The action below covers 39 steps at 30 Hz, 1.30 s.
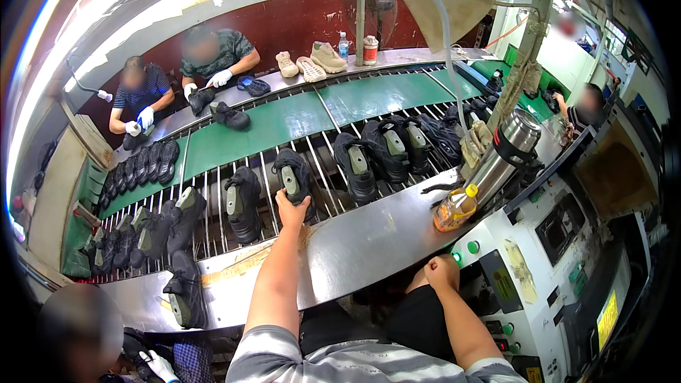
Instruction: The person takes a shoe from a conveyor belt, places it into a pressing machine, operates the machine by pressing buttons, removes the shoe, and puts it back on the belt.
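My left hand (pixel 293 208) reaches out over the roller conveyor, its fingers closed on the heel end of a black shoe (pixel 298 174). A grey-green shoe last (pixel 289 180) fills that shoe's opening. Just left of it another black shoe (pixel 243 206) with a last inside rests on the rollers. On the right, more lasted black shoes (pixel 355 167) stand in a row. My right hand (pixel 443 272) is curled into a fist above my knee, beside a green button (pixel 457 258) on the machine panel; nothing shows in it.
A metal ledge (pixel 362 241) runs along the near side, with a yellow-capped bottle (pixel 455 209) and a steel flask (pixel 507 145) on it. Several black shoes (pixel 152 230) crowd the left rollers. Beyond the green belt (pixel 284 124), two gloved workers (pixel 216 64) handle shoes. Another person sits lower left.
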Each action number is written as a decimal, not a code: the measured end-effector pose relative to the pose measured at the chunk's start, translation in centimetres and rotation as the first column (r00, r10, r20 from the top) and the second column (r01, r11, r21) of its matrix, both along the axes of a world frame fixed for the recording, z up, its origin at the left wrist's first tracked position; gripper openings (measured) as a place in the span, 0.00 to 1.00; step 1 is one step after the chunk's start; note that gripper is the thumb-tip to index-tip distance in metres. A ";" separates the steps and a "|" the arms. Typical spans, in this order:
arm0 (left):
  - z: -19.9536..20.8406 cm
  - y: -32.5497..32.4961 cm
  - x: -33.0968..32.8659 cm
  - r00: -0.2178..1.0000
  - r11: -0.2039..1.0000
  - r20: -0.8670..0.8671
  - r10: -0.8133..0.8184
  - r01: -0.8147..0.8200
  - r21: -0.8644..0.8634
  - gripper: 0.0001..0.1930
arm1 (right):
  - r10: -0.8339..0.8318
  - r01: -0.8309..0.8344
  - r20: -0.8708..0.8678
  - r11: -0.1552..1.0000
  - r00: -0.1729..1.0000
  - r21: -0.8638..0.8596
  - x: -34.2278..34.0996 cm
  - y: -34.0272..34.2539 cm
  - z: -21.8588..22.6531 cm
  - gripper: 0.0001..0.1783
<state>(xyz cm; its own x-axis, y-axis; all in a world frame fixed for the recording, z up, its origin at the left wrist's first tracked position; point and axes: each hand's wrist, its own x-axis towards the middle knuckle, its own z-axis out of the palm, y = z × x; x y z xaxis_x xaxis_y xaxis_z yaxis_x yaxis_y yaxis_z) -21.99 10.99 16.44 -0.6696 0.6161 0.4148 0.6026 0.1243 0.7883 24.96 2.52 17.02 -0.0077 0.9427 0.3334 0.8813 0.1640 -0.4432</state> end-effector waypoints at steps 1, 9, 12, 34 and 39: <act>-0.2 -0.6 -0.8 0.995 0.997 0.067 -0.070 0.071 -0.014 0.35 | 0.015 -0.015 0.003 1.000 1.000 0.019 -0.1 -0.1 0.2 0.07; 0.6 -9.8 6.6 0.983 0.977 -0.157 -0.091 0.057 -0.207 0.31 | 0.043 -0.044 0.019 0.998 0.999 0.054 0.5 -0.6 0.2 0.07; -0.8 -13.4 11.0 0.913 0.931 -0.302 -0.276 0.176 -0.320 0.23 | 0.001 -0.001 0.001 1.000 1.000 -0.024 0.8 -0.8 -1.0 0.07; -1.6 -15.2 12.6 0.899 0.942 -0.333 -0.284 0.198 -0.272 0.18 | -0.011 0.005 -0.125 0.999 0.992 -0.050 2.2 -1.9 -1.0 0.06; -1.5 -15.5 12.5 0.900 0.938 -0.328 -0.288 0.195 -0.287 0.17 | -0.012 0.008 -0.108 0.999 0.994 -0.038 1.6 -2.4 0.4 0.07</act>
